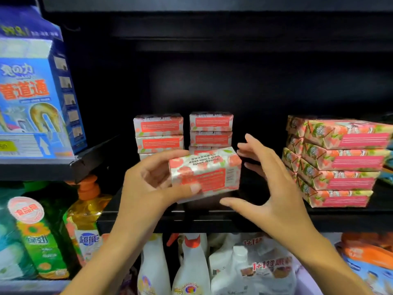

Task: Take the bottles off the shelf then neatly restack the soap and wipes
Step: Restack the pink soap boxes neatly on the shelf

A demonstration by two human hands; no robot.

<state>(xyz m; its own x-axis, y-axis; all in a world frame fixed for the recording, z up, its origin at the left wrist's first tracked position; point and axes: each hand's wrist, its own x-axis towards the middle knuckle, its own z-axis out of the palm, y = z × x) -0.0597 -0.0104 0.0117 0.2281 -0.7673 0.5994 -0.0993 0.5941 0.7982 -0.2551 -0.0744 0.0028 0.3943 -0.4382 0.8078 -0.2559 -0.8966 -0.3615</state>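
My left hand (152, 184) grips a pink-and-white floral soap bar (207, 173) by its left end, thumb under the front, holding it above the black shelf (212, 218). My right hand (270, 188) hovers just right of the bar, fingers spread and not touching it. Behind stand two stacks of the same soap bars (159, 133), (211, 129), partly hidden by the held bar. A taller stack of floral soap packs (338, 162) sits at the right of the shelf.
A blue drain-cleaner box (36, 99) stands on a shelf at the left. Below are dish-soap bottles (85, 220), (40, 237) and white spray bottles (191, 267). More packages fill the lower right (365, 258).
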